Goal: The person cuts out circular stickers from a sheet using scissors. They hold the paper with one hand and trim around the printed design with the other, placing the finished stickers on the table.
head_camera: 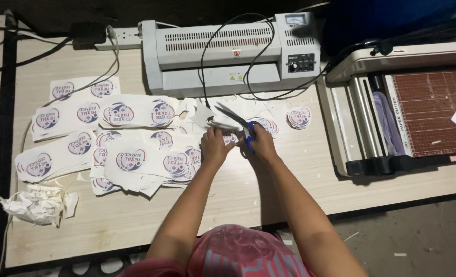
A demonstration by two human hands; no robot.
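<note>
My right hand [261, 145] grips blue-handled scissors [236, 121], whose blades stand apart and point up-left. My left hand [215, 143] pinches a laminated sheet [203, 116] with round printed logos and holds it at the blades. Both hands hover over the middle of a pale wooden table [269, 190]. A small stack of cut round stickers [299, 117] lies just right of the scissors.
Several laminated logo sheets [135, 154] are spread across the left half of the table. A grey laminator [230, 51] with a black cable stands at the back. A paper trimmer [413, 113] fills the right side. Crumpled offcuts [35, 204] lie at the front left.
</note>
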